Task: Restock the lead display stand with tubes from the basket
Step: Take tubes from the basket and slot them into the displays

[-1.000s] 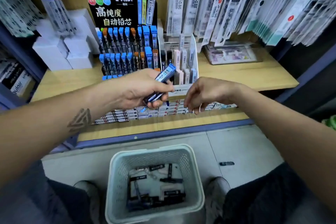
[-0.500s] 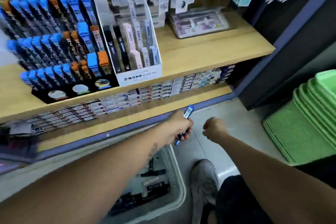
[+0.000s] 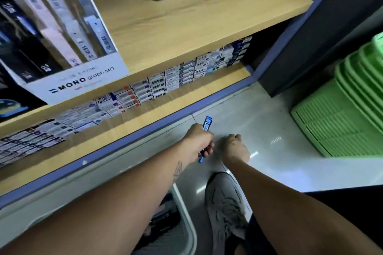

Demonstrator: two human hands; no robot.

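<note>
My left hand (image 3: 199, 142) grips a blue lead tube (image 3: 207, 124) low over the floor tiles, its blue cap end poking up past my fingers. My right hand (image 3: 235, 147) hovers just to the right of it, fingers curled into a fist with nothing seen in it. The white basket (image 3: 189, 225) sits at the bottom under my left forearm, with dark tubes partly visible inside. Only a dark corner of the lead display stand (image 3: 12, 105) shows at the far left, beside the white MONO graph box (image 3: 83, 80).
A wooden shelf (image 3: 186, 27) runs across the top, and rows of small boxes (image 3: 165, 85) line the lower shelf. Stacked green baskets (image 3: 348, 114) stand on the floor at the right. My grey shoe (image 3: 226, 203) is beside the white basket.
The view has swung down and to the right, away from the lead stand. Both hands dropped from shelf height to near the floor, the left still holding the blue tube.
</note>
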